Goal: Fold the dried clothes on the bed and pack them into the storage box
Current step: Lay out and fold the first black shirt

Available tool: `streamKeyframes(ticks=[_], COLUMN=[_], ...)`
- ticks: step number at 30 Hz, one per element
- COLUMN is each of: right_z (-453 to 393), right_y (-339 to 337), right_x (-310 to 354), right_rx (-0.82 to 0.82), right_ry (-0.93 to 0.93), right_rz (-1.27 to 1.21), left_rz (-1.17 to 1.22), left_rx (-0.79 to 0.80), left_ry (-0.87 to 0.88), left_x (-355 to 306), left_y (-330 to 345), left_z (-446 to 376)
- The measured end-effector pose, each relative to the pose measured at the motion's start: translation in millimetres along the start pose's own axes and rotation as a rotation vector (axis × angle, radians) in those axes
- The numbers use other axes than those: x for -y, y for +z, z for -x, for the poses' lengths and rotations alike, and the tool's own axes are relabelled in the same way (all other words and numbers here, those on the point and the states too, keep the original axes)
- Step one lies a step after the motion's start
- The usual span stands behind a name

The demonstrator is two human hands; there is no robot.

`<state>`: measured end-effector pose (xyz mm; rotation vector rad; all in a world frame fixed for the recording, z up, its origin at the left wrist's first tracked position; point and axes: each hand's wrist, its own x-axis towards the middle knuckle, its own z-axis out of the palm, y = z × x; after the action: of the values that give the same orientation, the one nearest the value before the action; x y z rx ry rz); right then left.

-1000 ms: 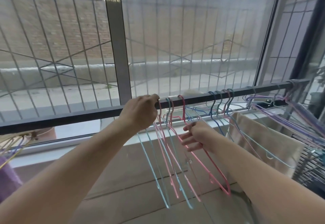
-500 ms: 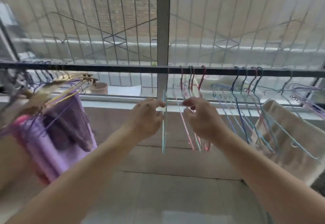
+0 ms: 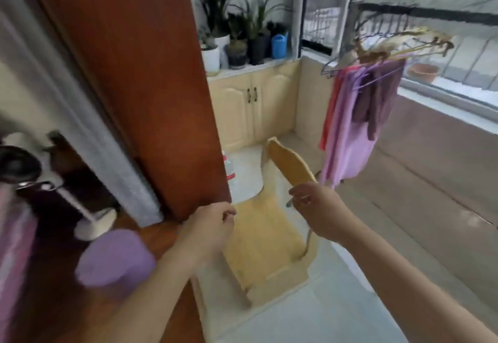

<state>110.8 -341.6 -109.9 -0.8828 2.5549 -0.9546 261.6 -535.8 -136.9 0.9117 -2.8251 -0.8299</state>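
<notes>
Purple and pink clothes (image 3: 347,132) hang on hangers from the dark rail (image 3: 420,12) at the right, by the window. My left hand (image 3: 207,224) and my right hand (image 3: 315,208) are raised in front of me over a small wooden chair (image 3: 264,243), away from the clothes. Both hands have loosely curled fingers, and I see nothing held in either. The picture is blurred by motion. No bed or storage box is in view.
A brown door leaf (image 3: 134,73) stands at left centre, with a purple round stool or bin (image 3: 113,259) and a white fan base (image 3: 94,224) beyond it. Potted plants (image 3: 237,35) and a blue watering can (image 3: 279,44) sit on a cream cabinet (image 3: 253,105).
My view has swung left from the rail of empty hangers to the doorway and chair. Both hands have come off the hangers and dropped lower.
</notes>
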Motion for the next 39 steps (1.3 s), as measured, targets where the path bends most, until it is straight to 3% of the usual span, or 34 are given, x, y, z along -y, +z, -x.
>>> streamKeyframes(ticks=[6, 12, 18, 26, 31, 39], right_z=[-13.8, 2.6, 21.9, -32.5, -66.2, -117.5], right_y=[147.5, 315.9, 472.1, 585.5, 697.1, 826.3], right_x=[155.5, 355.8, 479.2, 603.4, 668.7, 803.0], right_rx=[0.337, 0.576, 0.763, 0.699, 0.877, 1.143], right_ry=[-0.279, -0.513, -0.584, -0.509, -0.539, -0.646], right_rz=[0.013, -0.084, -0.088, -0.128, -0.073, 0.085], left_rz=[0.081, 0.082, 0.161, 0.340, 0.383, 0.476], left_rx=[-0.189, -0.406, -0.542, -0.743, -0.778, -0.926], left_ry=[-0.337, -0.687, -0.921, -0.912, -0.998, -1.296], left_x=[180.3, 364.3, 529.8, 640.8, 716.5, 816.1], left_y=[-100.4, -180.7, -247.2, -345.9, -363.1, -414.7], left_z=[110.8, 243.4, 308.4, 270.1, 238.8, 270.8])
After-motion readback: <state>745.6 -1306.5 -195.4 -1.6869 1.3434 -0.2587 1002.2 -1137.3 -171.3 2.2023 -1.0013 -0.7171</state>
